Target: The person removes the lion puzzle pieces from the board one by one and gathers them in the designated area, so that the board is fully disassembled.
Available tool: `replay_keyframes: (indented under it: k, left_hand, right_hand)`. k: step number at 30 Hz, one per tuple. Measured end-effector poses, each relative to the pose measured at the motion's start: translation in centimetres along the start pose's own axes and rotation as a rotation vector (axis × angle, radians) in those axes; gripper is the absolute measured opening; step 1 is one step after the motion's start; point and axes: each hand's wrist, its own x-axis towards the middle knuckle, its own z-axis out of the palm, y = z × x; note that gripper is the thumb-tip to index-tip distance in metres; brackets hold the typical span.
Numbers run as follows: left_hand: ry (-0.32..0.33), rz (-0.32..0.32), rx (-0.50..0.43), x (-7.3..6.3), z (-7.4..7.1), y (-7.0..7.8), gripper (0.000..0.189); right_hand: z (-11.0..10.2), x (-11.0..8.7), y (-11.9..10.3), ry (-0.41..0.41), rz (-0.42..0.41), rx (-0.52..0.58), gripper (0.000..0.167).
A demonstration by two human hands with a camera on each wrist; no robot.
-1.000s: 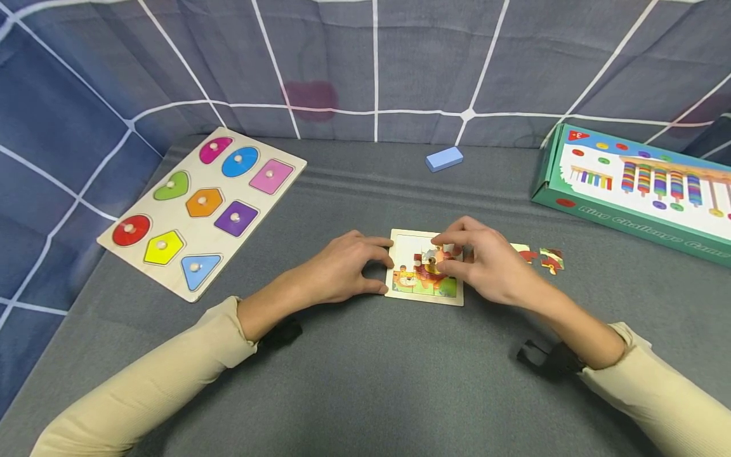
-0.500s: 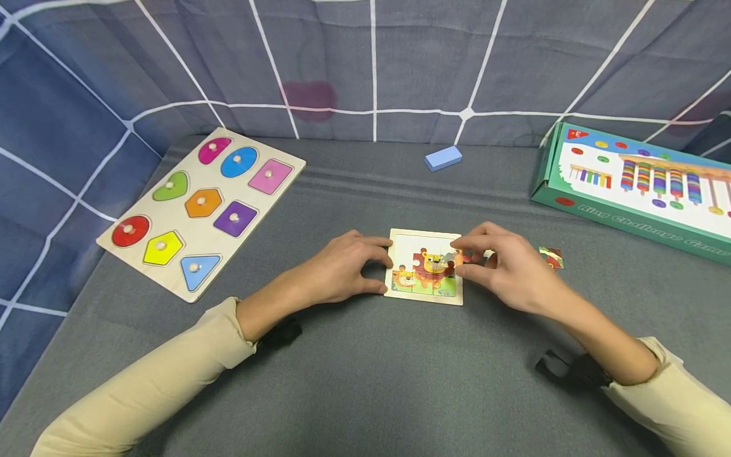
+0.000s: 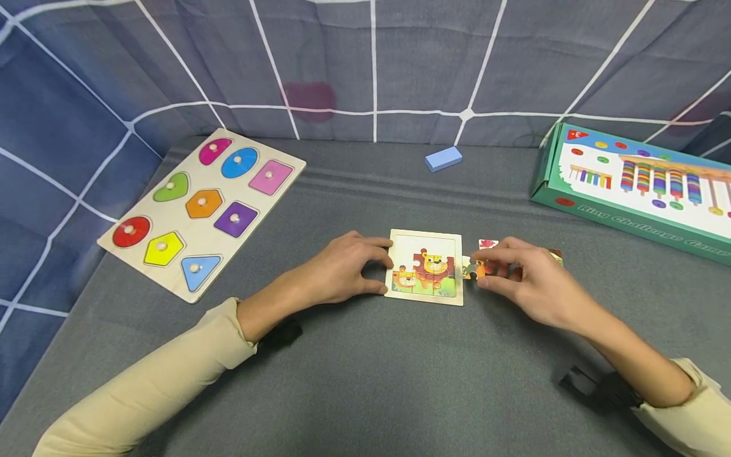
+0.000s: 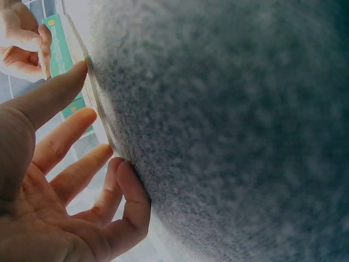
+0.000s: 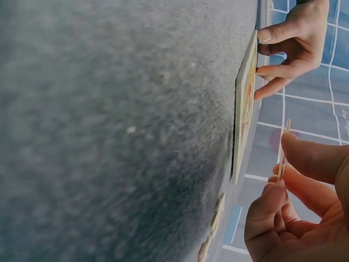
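My right hand (image 3: 528, 276) pinches a jigsaw piece (image 3: 473, 269) with grey and orange on it, just right of the square wooden puzzle tray (image 3: 425, 300). In the right wrist view that piece (image 5: 283, 155) stands edge-on between thumb and fingertips, above the table. Thumb and fingertips of my left hand (image 3: 345, 270) touch the tray's left edge, fingers fairly straight. Inside the tray, fitted pieces show a lion (image 3: 435, 265) and a cub (image 3: 405, 279); its upper part is bare. Loose pieces lie right of the tray, one with a red print (image 3: 487, 243), others partly hidden beneath my right hand.
A wooden shape board (image 3: 188, 209) with knobbed coloured shapes lies at the left. A small blue block (image 3: 443, 158) sits at the back. At the right stands a green game box (image 3: 634, 190). Checked cloth (image 3: 342, 70) rises behind the grey table.
My right hand has moved right, off the tray, carrying the piece over the loose pieces. A bare gap shows at the lion's right. My left hand has stayed at the tray's edge.
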Motion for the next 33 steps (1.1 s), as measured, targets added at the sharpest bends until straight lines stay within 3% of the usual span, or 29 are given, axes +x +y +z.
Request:
replay_keyframes:
  k: [18, 33]
  left_hand:
    - [-0.006, -0.011, -0.001, 0.0, 0.0, 0.1, 0.036]
    - [0.000, -0.003, 0.008, 0.0, -0.1, 0.1, 0.037]
  right_hand:
    - [-0.3, -1.2, 1.6, -0.022, -0.046, 0.000, 0.034]
    - [-0.8, -1.6, 3.0, -0.064, -0.048, -0.072, 0.032]
